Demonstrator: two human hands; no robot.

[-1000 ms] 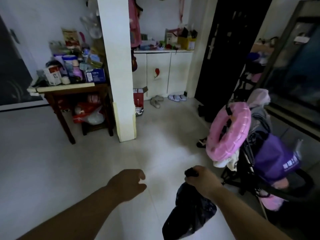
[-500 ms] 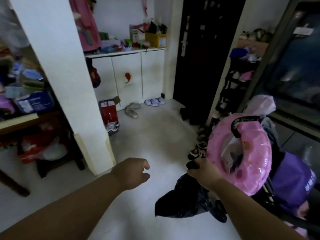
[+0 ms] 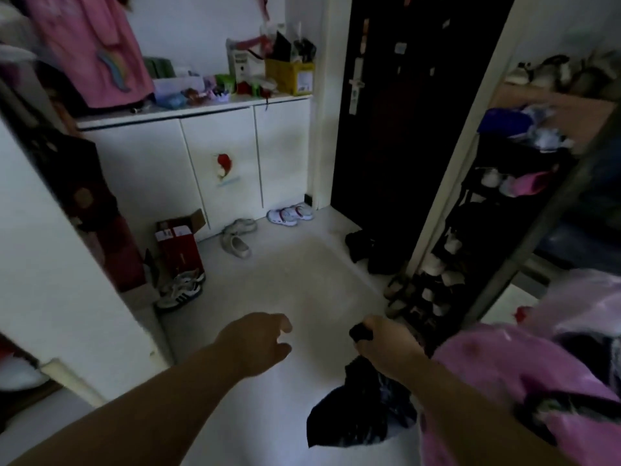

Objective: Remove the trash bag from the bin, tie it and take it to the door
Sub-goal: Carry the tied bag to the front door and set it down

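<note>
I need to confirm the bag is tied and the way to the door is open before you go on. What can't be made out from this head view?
- Knot on the trash bag: hidden inside the right hand that grips its neck.
- Bag's right side: covered by the right forearm.
- Floor at the foot of the door: dim, with dark shapes I cannot identify.
- Pink inflatable ring: cut off by the right and bottom edges.
- Left hand: loosely curled, seems to hold nothing.

A knotted black plastic trash bag (image 3: 361, 412) is gripped by the right hand (image 3: 386, 344); the dark door (image 3: 413, 112) is seen ahead.
</note>
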